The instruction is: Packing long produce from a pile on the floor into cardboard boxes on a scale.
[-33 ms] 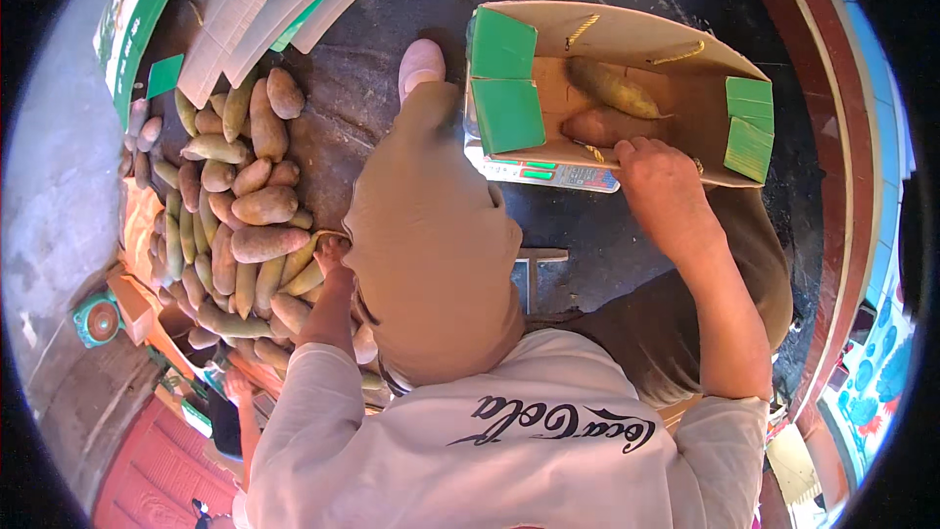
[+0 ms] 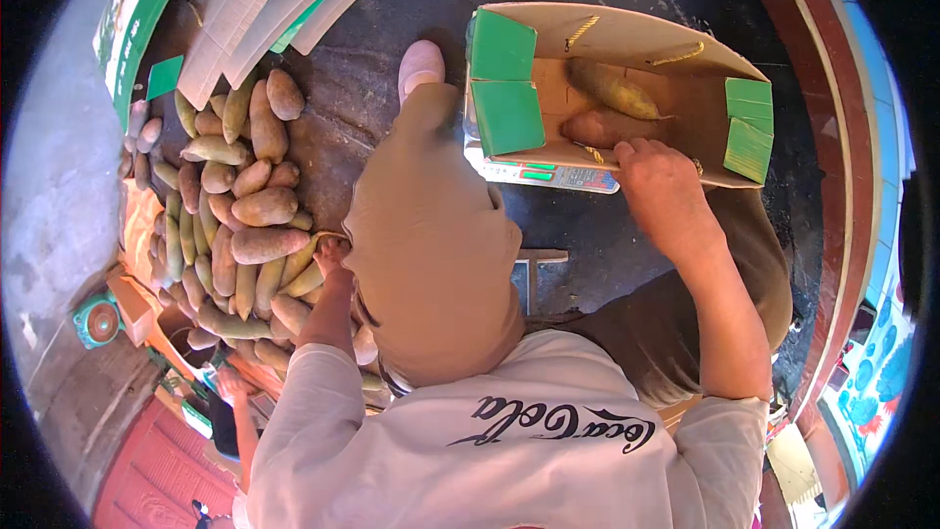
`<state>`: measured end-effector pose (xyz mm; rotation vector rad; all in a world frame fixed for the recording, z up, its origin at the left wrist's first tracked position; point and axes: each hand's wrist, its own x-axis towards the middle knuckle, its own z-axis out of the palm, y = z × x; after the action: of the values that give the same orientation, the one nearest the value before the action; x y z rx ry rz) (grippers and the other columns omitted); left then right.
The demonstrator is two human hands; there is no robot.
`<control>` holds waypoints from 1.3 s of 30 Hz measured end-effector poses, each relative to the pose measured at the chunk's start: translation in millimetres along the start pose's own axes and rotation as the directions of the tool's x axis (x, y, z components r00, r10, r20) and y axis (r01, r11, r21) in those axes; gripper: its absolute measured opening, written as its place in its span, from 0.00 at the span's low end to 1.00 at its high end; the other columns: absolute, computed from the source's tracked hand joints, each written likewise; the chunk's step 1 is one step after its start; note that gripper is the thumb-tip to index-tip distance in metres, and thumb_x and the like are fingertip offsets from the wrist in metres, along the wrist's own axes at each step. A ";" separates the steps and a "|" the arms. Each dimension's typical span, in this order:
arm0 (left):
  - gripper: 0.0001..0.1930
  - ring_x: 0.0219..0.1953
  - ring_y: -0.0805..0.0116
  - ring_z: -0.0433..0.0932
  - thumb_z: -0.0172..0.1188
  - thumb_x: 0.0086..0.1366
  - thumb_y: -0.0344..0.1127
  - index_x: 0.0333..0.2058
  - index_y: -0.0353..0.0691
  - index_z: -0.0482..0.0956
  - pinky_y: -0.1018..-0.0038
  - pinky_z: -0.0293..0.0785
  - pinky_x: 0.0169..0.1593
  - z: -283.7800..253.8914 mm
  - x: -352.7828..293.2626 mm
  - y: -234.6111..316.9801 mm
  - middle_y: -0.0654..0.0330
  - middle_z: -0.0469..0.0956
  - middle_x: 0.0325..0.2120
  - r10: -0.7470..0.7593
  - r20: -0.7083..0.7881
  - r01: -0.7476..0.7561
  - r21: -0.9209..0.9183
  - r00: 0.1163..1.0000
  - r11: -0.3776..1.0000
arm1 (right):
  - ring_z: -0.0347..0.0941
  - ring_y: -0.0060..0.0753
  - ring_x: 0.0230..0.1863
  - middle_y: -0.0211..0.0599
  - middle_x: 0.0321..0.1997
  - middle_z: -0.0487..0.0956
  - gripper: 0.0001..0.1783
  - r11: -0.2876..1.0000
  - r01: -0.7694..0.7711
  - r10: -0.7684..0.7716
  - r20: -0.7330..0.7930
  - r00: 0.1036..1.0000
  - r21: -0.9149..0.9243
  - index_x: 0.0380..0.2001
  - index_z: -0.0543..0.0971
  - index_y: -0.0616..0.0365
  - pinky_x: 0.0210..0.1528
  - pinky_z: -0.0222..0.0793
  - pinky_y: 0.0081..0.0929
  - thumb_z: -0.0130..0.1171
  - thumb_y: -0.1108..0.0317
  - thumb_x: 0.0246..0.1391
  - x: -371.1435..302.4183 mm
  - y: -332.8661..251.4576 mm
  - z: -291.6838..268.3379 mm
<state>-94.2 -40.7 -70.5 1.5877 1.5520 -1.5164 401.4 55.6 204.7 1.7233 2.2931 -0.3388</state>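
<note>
Scarcely any change from the earlier frame; co-worker's hand [image 2: 232,385], lower left, sits slightly farther left. Right hand [image 2: 654,168]: fingers curled over near rim of open cardboard box [image 2: 636,47], gripping it; 2 tubers [image 2: 612,88] lie inside. Left hand [image 2: 333,253] beside a yellowish tuber [image 2: 299,260] at tuber pile's [image 2: 262,206] right edge; fingers partly hidden, cannot tell whether grasping.

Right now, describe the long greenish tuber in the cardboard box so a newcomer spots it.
Find the open brown cardboard box with green flaps at upper right. Inside, the long greenish tuber lies farther from the bare right hand. Its greener skin sets it apart from the reddish-brown tuber beside it.
</note>
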 end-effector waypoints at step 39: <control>0.19 0.39 0.53 0.72 0.61 0.49 0.40 0.39 0.39 0.70 0.63 0.68 0.41 -99.0 -27.0 -46.3 0.49 0.73 0.34 -0.376 -0.822 -0.510 -0.562 0.427 0.651 | 0.76 0.34 0.36 0.36 0.32 0.79 0.07 0.999 0.044 -0.045 -0.048 0.998 -0.031 0.28 0.78 0.53 0.32 0.70 0.29 0.55 0.71 0.42 3.1 -1.1 27.1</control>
<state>-91.6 47.7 -0.7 1.8856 2.1380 0.4256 401.1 49.0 178.1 1.6865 2.3612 -0.2723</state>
